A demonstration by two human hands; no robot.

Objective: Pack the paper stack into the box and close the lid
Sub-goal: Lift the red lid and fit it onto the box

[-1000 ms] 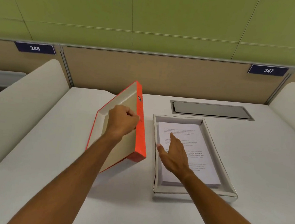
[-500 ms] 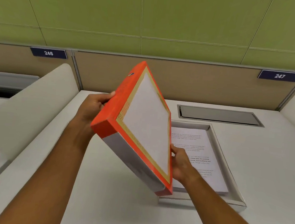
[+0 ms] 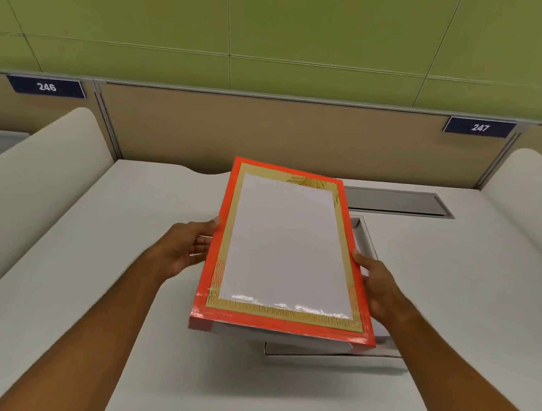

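The orange lid (image 3: pixel 287 249), with a white panel and a tan border on top, hangs face up and nearly flat just above the box. My left hand (image 3: pixel 187 247) grips its left edge and my right hand (image 3: pixel 375 285) grips its right edge. Of the white box (image 3: pixel 366 243) only the right rim and the near edge show from under the lid. The lid sits a little left of the box and slightly twisted against it. The paper stack inside is hidden by the lid.
The white desk (image 3: pixel 92 288) is bounded by rounded white side dividers (image 3: pixel 35 184) left and right and a tan back panel. A grey cable hatch (image 3: pixel 397 201) is set into the desk behind the box. Labels 246 and 247 hang on the panel.
The lid was lifted from the desk at the left, turned over face up, and brought down nearly flat over the box. My right hand left the paper and took the lid's right edge.
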